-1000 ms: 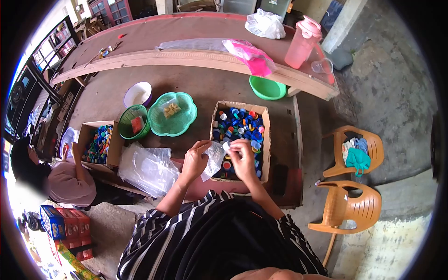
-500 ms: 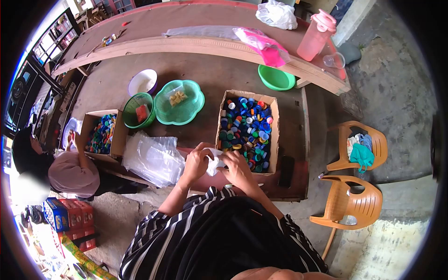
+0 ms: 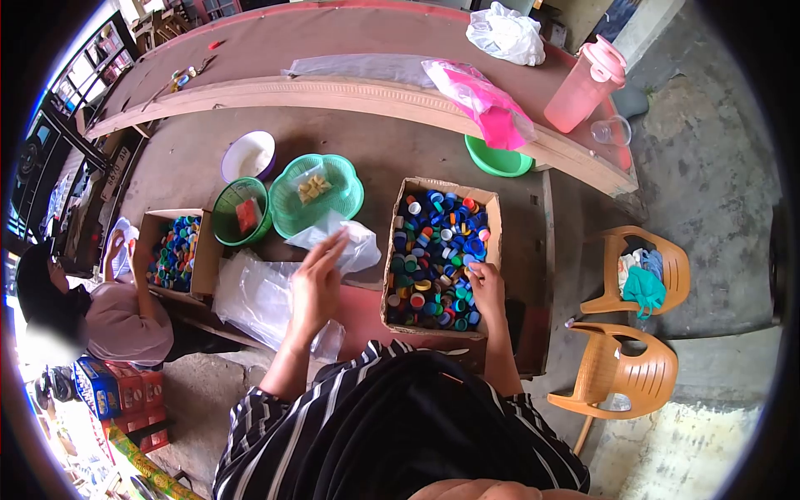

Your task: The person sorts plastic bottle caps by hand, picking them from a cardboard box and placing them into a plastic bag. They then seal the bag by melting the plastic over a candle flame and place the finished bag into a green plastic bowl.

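A small clear plastic bag hangs at the fingers of my left hand, which is raised over the table left of the caps box. Its fingers look pressed together on the bag, though the grip is partly hidden. My right hand reaches over the right edge of a cardboard box full of colourful bottle caps. Its fingers are bent and pinched at a cap, with the fingertips partly hidden. Flat on the table by my left wrist lies a stack of clear plastic bags.
A green flower-shaped basin with a small packet, a green basket and a white bowl stand behind. At left, a co-worker sits by another caps box. A raised shelf crosses the back; orange chairs stand right.
My hands, together on the small bag before, have separated. The left has moved up and left with the bag; the right has moved right into the box of caps.
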The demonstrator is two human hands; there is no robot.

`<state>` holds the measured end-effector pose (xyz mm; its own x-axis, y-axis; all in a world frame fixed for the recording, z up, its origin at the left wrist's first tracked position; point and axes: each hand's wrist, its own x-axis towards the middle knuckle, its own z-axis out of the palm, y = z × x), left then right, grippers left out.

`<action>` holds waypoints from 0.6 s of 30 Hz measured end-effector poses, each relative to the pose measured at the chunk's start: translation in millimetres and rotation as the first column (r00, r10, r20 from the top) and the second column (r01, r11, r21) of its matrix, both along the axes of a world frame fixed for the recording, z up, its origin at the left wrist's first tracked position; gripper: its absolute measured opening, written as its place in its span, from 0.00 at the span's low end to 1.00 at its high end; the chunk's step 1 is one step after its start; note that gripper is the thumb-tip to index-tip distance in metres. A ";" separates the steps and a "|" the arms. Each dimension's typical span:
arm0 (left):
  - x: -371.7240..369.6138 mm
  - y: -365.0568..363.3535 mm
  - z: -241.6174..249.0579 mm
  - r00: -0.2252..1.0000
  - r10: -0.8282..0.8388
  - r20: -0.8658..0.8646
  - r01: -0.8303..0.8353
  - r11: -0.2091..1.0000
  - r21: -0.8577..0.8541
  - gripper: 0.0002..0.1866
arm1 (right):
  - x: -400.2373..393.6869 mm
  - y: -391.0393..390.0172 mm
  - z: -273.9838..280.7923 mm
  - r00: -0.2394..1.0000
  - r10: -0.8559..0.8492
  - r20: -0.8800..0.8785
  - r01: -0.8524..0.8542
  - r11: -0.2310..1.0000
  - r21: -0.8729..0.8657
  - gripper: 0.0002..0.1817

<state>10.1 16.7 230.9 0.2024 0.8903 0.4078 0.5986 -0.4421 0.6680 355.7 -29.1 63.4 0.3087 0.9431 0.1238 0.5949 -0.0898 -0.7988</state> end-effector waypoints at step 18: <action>33.6 53.2 21.0 0.865 -0.152 0.478 0.199 0.979 -0.049 0.25 | -21.7 83.3 -52.0 0.950 0.206 0.236 -0.190 0.978 -0.091 0.17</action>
<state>43.6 69.8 251.9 0.1646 0.8966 0.4112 0.1216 -0.4321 0.8936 333.9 54.2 11.4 0.0832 0.9908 0.1072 0.7812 0.0019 -0.6243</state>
